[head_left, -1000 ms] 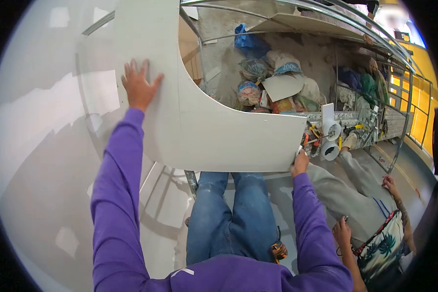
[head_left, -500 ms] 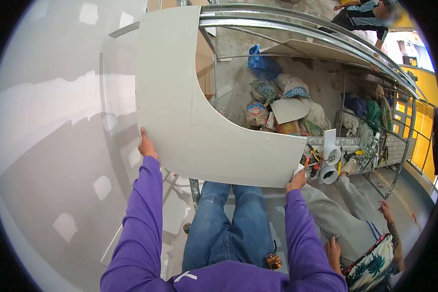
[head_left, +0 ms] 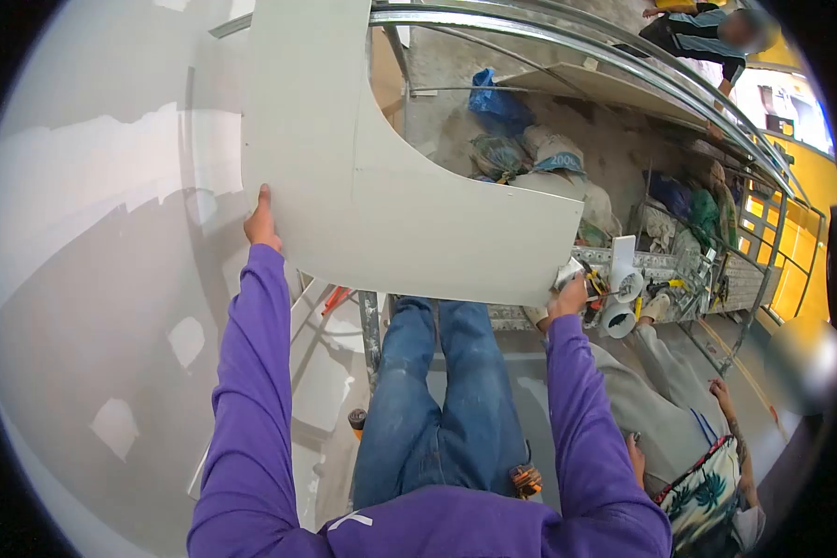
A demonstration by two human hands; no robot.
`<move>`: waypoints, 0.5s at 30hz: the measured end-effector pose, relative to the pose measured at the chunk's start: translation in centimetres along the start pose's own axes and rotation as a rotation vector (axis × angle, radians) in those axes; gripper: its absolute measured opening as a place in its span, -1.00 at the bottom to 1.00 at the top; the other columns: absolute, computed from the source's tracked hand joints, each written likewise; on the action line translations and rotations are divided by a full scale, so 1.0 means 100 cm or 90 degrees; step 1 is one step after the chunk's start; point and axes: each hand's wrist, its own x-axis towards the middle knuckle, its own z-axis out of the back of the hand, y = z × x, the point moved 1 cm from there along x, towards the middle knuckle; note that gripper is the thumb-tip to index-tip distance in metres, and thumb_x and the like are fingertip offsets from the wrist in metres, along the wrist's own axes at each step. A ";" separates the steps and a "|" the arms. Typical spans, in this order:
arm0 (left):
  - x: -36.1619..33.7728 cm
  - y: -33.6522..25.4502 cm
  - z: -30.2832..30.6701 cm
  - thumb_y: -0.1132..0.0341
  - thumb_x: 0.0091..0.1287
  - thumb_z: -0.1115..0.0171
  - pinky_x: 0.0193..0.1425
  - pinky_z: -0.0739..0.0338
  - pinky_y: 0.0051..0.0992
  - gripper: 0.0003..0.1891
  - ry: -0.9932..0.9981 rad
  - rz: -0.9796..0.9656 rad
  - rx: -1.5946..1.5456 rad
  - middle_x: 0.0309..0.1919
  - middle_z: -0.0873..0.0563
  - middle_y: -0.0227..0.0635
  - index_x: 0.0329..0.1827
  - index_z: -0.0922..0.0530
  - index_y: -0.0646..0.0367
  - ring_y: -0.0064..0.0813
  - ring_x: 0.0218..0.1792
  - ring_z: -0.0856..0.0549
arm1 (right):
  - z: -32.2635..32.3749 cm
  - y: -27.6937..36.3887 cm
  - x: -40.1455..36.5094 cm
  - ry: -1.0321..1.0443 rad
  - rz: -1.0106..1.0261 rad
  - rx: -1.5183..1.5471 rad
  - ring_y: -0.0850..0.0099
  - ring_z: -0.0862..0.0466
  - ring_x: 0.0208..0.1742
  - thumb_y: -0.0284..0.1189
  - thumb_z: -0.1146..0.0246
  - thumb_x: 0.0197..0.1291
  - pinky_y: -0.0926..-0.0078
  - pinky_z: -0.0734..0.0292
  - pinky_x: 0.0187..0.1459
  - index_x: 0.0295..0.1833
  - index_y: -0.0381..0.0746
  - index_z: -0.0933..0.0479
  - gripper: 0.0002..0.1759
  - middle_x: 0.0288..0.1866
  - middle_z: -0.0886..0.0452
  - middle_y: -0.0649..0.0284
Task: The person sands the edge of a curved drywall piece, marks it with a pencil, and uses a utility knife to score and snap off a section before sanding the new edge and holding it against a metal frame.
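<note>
A large grey-white plasterboard panel [head_left: 418, 228] with a concave curved cut-out stretches in front of me, wide at the left and narrowing to the right. My left hand [head_left: 263, 223] grips its left edge, thumb lying along the face and fingers behind. At the lower right corner, my right hand [head_left: 569, 296] is closed on the panel's end. A small whitish piece [head_left: 567, 272] shows by its fingertips; I cannot tell what it is. Both arms reach forward, and the panel hangs beyond my knees.
Metal scaffold rails [head_left: 530, 28] curve behind the panel. Stuffed sacks [head_left: 553, 158] and a blue bag [head_left: 498, 107] lie below. Tools and white pipe pieces [head_left: 618, 321] sit on the platform. A person in grey trousers [head_left: 623, 391] is close on my right. A patched wall [head_left: 112, 279] stands left.
The panel and both hands have moved up in the view, farther from my body. More of my legs and the platform edge shows. A blurred head has come into view at the right.
</note>
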 end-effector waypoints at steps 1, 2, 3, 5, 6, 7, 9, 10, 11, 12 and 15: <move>-0.010 -0.006 0.000 -0.27 0.13 -0.65 0.43 -0.53 -0.26 0.12 -0.011 -0.025 0.041 0.34 -0.63 0.10 0.41 -0.44 0.65 -0.14 0.24 -0.68 | 0.005 -0.003 0.005 0.000 0.023 -0.041 0.37 -0.67 -0.09 -0.28 -0.18 0.51 0.31 -0.55 0.04 -0.03 -0.40 -0.64 -0.65 -0.06 -0.72 0.23; -0.020 -0.011 -0.003 -0.28 0.11 -0.65 0.45 -0.52 -0.26 0.17 -0.020 -0.051 0.082 0.36 -0.62 0.14 0.45 -0.40 0.66 -0.10 0.26 -0.68 | 0.011 -0.004 0.012 -0.002 0.047 -0.082 0.37 -0.66 -0.09 -0.28 -0.18 0.51 0.31 -0.55 0.03 -0.05 -0.40 -0.64 -0.65 -0.07 -0.72 0.23; -0.016 -0.005 -0.003 -0.29 0.09 -0.66 0.47 -0.50 -0.25 0.23 -0.048 -0.080 0.103 0.38 -0.59 0.18 0.48 -0.33 0.69 -0.06 0.30 -0.66 | 0.015 -0.001 0.016 -0.006 0.069 -0.123 0.37 -0.66 -0.10 -0.28 -0.18 0.51 0.31 -0.55 0.02 -0.06 -0.40 -0.65 -0.65 -0.09 -0.71 0.23; 0.006 0.013 -0.003 -0.30 0.06 -0.66 0.52 -0.46 -0.24 0.34 -0.098 -0.137 0.143 0.43 -0.53 0.26 0.54 -0.19 0.73 0.01 0.38 -0.62 | 0.014 0.001 0.019 -0.012 0.044 -0.074 0.35 -0.64 -0.17 -0.24 -0.15 0.52 0.28 -0.54 -0.03 -0.14 -0.42 -0.64 -0.59 -0.17 -0.71 0.22; 0.002 0.012 -0.003 -0.32 0.06 -0.65 0.54 -0.44 -0.23 0.37 -0.113 -0.136 0.157 0.46 -0.49 0.29 0.56 -0.15 0.73 0.03 0.42 -0.57 | 0.016 0.008 0.016 -0.032 0.071 -0.109 0.33 -0.64 -0.18 -0.23 -0.13 0.53 0.26 -0.54 -0.04 -0.13 -0.41 -0.64 -0.59 -0.17 -0.71 0.21; -0.007 0.006 -0.002 -0.33 0.05 -0.65 0.56 -0.43 -0.23 0.40 -0.126 -0.136 0.172 0.49 -0.45 0.32 0.57 -0.10 0.72 0.05 0.47 -0.53 | 0.017 0.016 0.013 -0.054 0.097 -0.144 0.30 -0.64 -0.19 -0.22 -0.11 0.54 0.24 -0.54 -0.04 -0.13 -0.40 -0.64 -0.58 -0.18 -0.72 0.19; -0.019 0.000 -0.003 -0.36 0.06 -0.62 0.58 -0.40 -0.15 0.42 -0.134 -0.128 0.182 0.52 -0.39 0.35 0.61 -0.06 0.69 0.10 0.51 -0.48 | 0.023 0.023 0.017 -0.115 0.180 -0.241 0.25 -0.66 -0.12 -0.24 -0.08 0.54 0.22 -0.53 0.00 -0.08 -0.38 -0.65 -0.60 -0.12 -0.73 0.14; -0.021 0.000 -0.002 -0.37 0.07 -0.61 0.58 -0.39 -0.08 0.41 -0.132 -0.119 0.176 0.53 -0.37 0.35 0.62 -0.06 0.66 0.13 0.51 -0.47 | 0.008 0.052 -0.022 -0.146 0.151 -0.248 0.22 -0.67 -0.07 -0.25 -0.08 0.53 0.19 -0.52 0.02 -0.06 -0.37 -0.65 -0.61 -0.10 -0.73 0.11; -0.023 -0.004 -0.001 -0.38 0.08 -0.60 0.58 -0.38 -0.01 0.40 -0.132 -0.112 0.168 0.53 -0.36 0.35 0.63 -0.07 0.62 0.15 0.51 -0.46 | 0.009 0.062 -0.036 -0.076 0.307 -0.330 0.23 -0.67 -0.09 -0.25 -0.09 0.53 0.21 -0.52 0.00 -0.07 -0.38 -0.65 -0.61 -0.11 -0.73 0.13; -0.027 -0.012 -0.002 -0.36 0.10 -0.59 0.56 -0.38 0.05 0.35 -0.182 -0.106 0.248 0.53 -0.37 0.30 0.65 -0.09 0.55 0.16 0.49 -0.47 | 0.014 0.062 -0.030 -0.036 0.346 -0.363 0.32 -0.65 -0.14 -0.27 -0.12 0.53 0.25 -0.52 -0.03 -0.09 -0.36 -0.64 -0.65 -0.14 -0.72 0.20; -0.046 -0.021 -0.004 -0.23 0.22 -0.53 0.46 -0.40 0.22 0.13 -0.292 -0.232 0.489 0.49 -0.42 0.13 0.67 -0.17 0.29 0.15 0.41 -0.51 | 0.004 0.103 -0.097 0.069 0.267 -0.353 0.52 -0.55 -0.19 -0.32 -0.17 0.52 0.38 -0.49 -0.11 -0.09 -0.33 -0.67 -0.70 -0.22 -0.66 0.34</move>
